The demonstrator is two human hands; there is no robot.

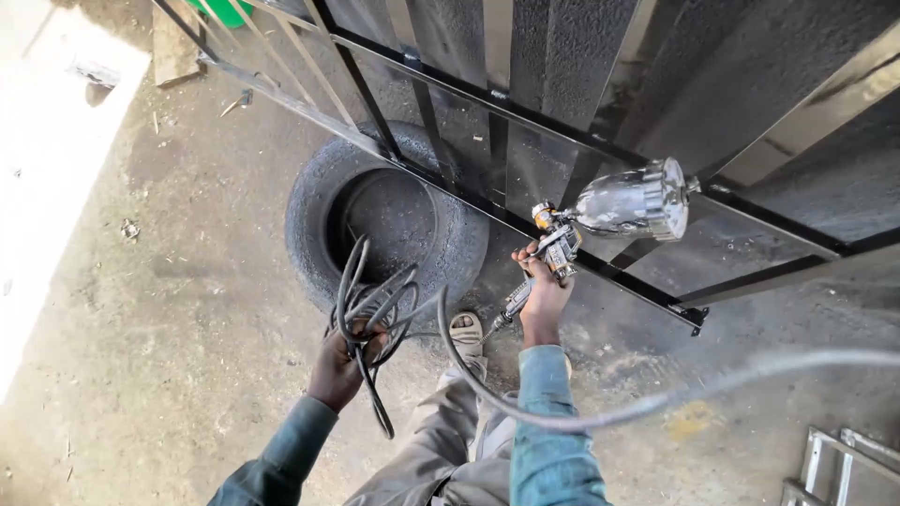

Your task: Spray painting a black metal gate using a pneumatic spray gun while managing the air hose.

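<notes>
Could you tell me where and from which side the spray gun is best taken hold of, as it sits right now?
Grip the spray gun by its slim handle, below the body, coming from underneath on the hose end, as the right hand does. The bulky metal cup on top is round and smooth, a poor hold. The left hand holds the coiled hose, probably keeping it clear.

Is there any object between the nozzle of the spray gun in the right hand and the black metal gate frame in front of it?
Nothing visible does. The right hand holds the silver spray gun with its shiny metal cup close to the black metal gate frame. The coiled black hose hangs in the left hand, off to the side.
</notes>
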